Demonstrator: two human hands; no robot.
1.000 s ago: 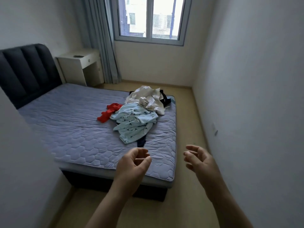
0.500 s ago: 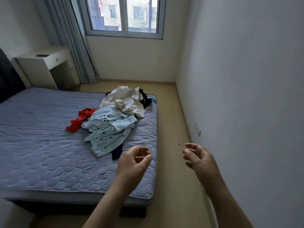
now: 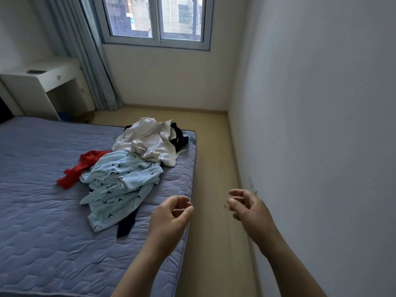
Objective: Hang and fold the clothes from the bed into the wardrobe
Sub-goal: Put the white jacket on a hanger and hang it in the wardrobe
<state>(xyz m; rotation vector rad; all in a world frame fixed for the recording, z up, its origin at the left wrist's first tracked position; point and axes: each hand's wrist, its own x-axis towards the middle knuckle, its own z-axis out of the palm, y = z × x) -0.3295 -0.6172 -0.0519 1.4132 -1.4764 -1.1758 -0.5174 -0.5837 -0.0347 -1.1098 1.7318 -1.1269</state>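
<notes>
A heap of clothes lies on the blue quilted mattress (image 3: 42, 221) near its right edge. On top is a light blue patterned garment (image 3: 120, 185). Beside it on the left is a red garment (image 3: 79, 168), behind it a white garment (image 3: 150, 142), with a black piece (image 3: 179, 137) at the back and a dark strip (image 3: 126, 226) poking out in front. My left hand (image 3: 171, 217) hovers over the bed's right edge, fingers loosely curled, holding nothing. My right hand (image 3: 248, 206) hangs over the floor strip, likewise empty. No wardrobe is in view.
A narrow strip of tan floor (image 3: 212, 189) runs between the bed and the white wall (image 3: 321, 146) on the right. A white bedside desk (image 3: 40, 82) stands at the back left next to grey curtains (image 3: 85, 50) and a window (image 3: 156, 18).
The view has moved closer to the bed and swung right, so the headboard has left the frame. Both hands keep their loose curled pose in front of me.
</notes>
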